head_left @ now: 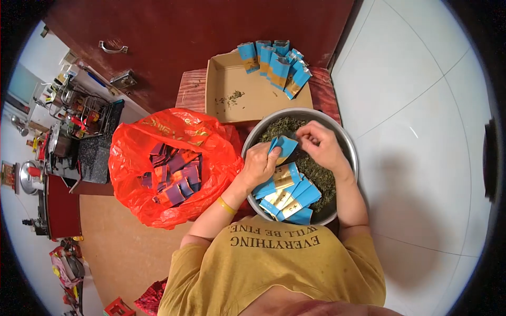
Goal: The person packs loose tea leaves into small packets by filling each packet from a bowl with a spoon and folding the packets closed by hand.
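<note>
My left hand (259, 162) is closed around a blue and gold packet (285, 146), held tilted over a metal basin (350, 138). Close to the packet's upper end, my right hand (322, 146) has its fingers pinched together; whatever they hold is hidden. Dark green dried leaves (320, 181) fill much of the basin. On top of them, below my left hand, lies a pile of flat blue and gold packets (295, 199).
Behind the basin, a shallow cardboard box (224, 84) holds several upright, filled-looking blue packets (278, 68) and scattered leaf bits. At left sits a red plastic bag (132, 184) with purple and orange packets (176, 176). A dark red door (174, 31) stands behind.
</note>
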Tool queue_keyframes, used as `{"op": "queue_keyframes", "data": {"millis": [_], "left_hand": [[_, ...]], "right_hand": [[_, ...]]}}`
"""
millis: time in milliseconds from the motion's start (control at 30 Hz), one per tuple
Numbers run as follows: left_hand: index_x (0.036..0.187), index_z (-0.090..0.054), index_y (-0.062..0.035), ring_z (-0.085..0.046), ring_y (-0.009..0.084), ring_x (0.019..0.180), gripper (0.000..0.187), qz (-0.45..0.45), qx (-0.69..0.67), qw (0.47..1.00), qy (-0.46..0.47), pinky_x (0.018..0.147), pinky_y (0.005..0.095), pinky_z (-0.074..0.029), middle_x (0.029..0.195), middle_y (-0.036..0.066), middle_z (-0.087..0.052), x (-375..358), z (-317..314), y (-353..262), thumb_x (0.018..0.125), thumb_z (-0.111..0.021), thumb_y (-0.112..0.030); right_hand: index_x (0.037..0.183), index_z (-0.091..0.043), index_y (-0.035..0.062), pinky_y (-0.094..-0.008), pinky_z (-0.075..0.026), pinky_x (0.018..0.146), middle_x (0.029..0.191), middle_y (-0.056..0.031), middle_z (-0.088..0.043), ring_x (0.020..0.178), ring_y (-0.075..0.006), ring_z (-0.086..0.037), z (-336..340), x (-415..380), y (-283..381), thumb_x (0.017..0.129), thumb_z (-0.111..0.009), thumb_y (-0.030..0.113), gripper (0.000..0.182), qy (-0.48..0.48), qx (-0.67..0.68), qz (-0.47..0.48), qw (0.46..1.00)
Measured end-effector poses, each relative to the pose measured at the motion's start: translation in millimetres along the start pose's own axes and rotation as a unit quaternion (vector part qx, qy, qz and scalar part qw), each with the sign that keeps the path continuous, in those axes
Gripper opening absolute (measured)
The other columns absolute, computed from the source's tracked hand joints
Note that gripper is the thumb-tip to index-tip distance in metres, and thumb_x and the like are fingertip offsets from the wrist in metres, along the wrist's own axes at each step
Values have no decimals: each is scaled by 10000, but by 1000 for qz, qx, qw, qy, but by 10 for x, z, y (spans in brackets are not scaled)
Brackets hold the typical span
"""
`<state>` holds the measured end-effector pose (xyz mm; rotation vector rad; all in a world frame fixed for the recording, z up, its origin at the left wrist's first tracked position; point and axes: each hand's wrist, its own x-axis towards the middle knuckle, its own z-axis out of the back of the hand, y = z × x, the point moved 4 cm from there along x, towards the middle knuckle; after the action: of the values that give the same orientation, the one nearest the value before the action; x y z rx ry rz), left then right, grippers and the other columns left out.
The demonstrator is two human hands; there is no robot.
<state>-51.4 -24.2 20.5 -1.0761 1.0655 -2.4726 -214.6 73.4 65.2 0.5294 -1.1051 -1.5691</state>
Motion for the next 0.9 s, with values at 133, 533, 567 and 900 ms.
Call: {"op": "queue_keyframes", "data": {"millis": [133, 533, 567, 900], "left_hand": [[811, -572, -11, -576, 415, 653, 272, -22, -15, 1000, 3, 606, 466, -457, 701, 183, -579, 29, -14, -30, 996, -490, -193], [1205, -562, 2, -632, 361, 712, 354, -21, -72, 991, -109, 651, 416, -499, 855, 187, -649, 52, -15, -3, 952, -576, -244], [1205, -562, 2, -632, 361, 712, 354, -18, -73, 991, -111, 651, 416, -499, 855, 187, -649, 39, 2, 14, 952, -576, -244], [976, -689, -4, -668, 270, 717, 201, 96, -71, 993, 27, 651, 339, -520, 835, 155, -683, 65, -55, 66, 929, -631, -191]], "right_hand": [[1199, -604, 8, -260, -507, 751, 1060, -68, -615, 938, -123, -600, -109, 11, -13, 844, -616, 12, 355, 90, 143, 37, 985], [998, -632, 13, -227, -479, 650, 841, -2, -629, 750, -62, -573, 239, 100, 68, 883, -693, 119, 168, -35, -6, -11, 999], [1012, -613, 6, -214, -486, 630, 851, -23, -637, 730, -76, -596, 367, 193, 9, 897, -655, 73, 139, -85, 139, -11, 987], [1052, -616, 18, -245, -498, 559, 865, -53, -682, 733, -110, -657, 493, 1379, -1196, 901, -667, 158, 212, -170, 53, -157, 971]]}}
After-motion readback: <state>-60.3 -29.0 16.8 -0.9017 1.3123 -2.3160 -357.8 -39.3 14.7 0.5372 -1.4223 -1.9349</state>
